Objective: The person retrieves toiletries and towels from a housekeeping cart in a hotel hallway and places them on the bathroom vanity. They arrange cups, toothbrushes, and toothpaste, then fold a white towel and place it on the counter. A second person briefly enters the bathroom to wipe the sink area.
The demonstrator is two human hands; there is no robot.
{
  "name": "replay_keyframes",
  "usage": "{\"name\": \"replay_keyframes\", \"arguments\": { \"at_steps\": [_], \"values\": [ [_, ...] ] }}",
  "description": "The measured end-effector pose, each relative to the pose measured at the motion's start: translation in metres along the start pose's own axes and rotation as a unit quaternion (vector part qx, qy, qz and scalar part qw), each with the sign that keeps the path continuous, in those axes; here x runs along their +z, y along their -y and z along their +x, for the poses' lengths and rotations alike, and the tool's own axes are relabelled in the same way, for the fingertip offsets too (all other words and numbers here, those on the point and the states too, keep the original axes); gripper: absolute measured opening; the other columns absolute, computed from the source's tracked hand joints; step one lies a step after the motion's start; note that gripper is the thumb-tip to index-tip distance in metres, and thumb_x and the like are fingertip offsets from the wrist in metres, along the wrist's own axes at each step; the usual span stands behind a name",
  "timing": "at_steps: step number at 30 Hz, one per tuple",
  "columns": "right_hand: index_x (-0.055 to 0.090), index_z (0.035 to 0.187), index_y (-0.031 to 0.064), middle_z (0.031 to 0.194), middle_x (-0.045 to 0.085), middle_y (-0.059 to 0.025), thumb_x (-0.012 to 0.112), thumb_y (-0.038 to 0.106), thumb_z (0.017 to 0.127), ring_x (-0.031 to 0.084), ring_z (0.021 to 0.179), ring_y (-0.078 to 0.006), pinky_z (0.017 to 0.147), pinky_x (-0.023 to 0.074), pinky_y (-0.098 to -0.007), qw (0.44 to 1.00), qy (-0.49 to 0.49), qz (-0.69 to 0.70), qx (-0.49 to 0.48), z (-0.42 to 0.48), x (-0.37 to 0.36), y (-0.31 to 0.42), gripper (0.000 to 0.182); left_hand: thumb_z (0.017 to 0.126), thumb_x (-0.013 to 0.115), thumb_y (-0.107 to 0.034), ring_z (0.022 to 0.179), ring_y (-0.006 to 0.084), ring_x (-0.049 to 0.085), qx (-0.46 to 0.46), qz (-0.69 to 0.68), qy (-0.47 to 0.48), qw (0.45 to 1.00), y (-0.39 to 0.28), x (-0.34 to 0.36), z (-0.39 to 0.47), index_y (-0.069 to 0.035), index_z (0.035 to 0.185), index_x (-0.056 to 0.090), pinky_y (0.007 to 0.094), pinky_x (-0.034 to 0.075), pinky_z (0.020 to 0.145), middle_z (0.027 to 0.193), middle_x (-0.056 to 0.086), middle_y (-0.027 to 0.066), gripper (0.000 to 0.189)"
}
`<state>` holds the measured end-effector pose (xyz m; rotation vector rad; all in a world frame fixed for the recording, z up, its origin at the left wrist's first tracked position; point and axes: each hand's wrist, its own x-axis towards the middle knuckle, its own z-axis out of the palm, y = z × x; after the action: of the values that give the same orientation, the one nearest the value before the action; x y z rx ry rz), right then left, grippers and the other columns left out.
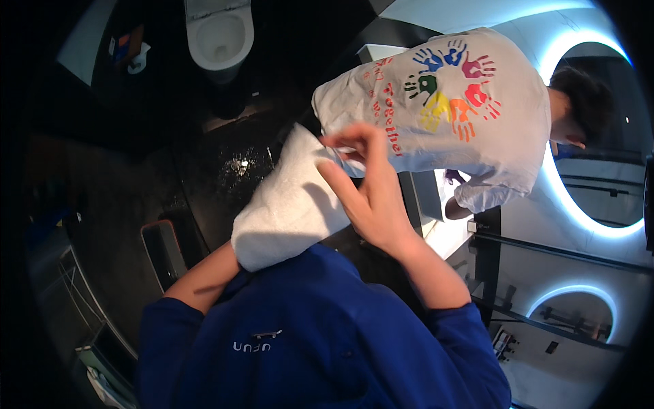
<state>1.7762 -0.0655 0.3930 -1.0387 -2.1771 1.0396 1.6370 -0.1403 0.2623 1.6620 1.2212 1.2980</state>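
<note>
A folded white towel (288,209) lies over the end of my left forearm (204,278), in front of my blue top (306,327). My left hand is hidden beneath it, so its grip does not show. My right hand (370,191), slightly blurred, is raised over the towel's right side. Its thumb and curled fingers are apart near the towel's edge, and I see nothing held between them. The hand casts a shadow on the white cloth.
A person in a white shirt with coloured handprints (449,97) leans over a counter (434,240) close on the right. A lit round mirror (595,168) hangs beyond. A toilet (219,41) stands at the top. An orange-rimmed object (163,250) is at left.
</note>
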Motion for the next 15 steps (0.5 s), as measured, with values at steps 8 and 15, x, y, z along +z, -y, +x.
{"name": "replay_keyframes", "arguments": {
  "at_steps": [8,15],
  "values": [
    [0.037,0.143,-0.0010,0.130,0.057,-0.0147,0.065,0.012,0.097,0.057,0.117,-0.0171,0.100,0.0453,-0.0308,0.933,-0.003,0.219,0.285,-0.078,0.032,-0.070,0.055,0.109,0.037,-0.031,0.122,0.0236,0.057,-0.428,-0.445,0.029,0.786,0.014,0.001,-0.041,-0.004,0.148,0.042,0.0374,0.047,0.106,0.140,0.053,0.0131,0.048],
    [0.039,0.146,-0.0020,0.131,0.056,-0.0130,0.064,0.014,0.100,0.053,0.117,-0.0130,0.100,0.0417,-0.0258,0.911,0.002,0.243,0.333,-0.097,0.022,-0.104,0.055,0.106,0.051,-0.032,0.122,0.0232,0.059,-0.522,-0.536,-0.135,0.650,0.005,-0.029,-0.059,-0.004,0.158,0.020,0.0375,0.048,0.105,0.131,0.058,0.0187,0.067]
  ]
}}
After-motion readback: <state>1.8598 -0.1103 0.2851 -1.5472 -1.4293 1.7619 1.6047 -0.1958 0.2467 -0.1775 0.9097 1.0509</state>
